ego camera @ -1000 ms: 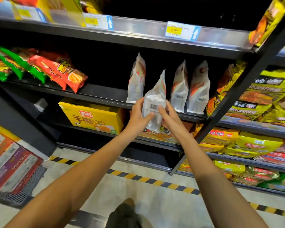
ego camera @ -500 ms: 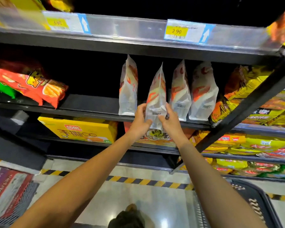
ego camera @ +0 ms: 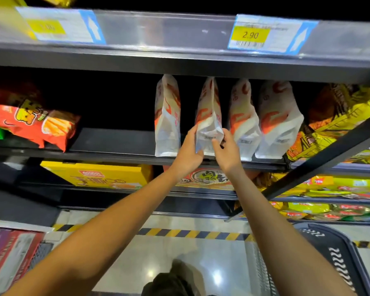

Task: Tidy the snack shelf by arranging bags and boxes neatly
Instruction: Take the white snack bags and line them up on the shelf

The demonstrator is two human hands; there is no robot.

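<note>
Several white snack bags with orange print stand upright in a row on the black shelf (ego camera: 115, 153). Both my hands grip the second bag from the left (ego camera: 208, 116) near its bottom. My left hand (ego camera: 189, 151) is on its left side and my right hand (ego camera: 226, 149) on its right side. Its base rests at the shelf's front edge. One white bag (ego camera: 167, 116) stands to its left, and two more (ego camera: 242, 120) (ego camera: 279, 120) stand to its right.
Red fries bags (ego camera: 36, 122) lie at the left of the same shelf, yellow bags (ego camera: 340, 118) at the right. A yellow box (ego camera: 98, 176) sits one shelf lower. A price rail (ego camera: 179, 28) hangs above. A dark basket (ego camera: 333, 253) stands on the floor at right.
Both hands carried the white bag up and forward from in front of the shelf into the gap between the standing bags, where it now stands upright. The camera tilted up and came closer.
</note>
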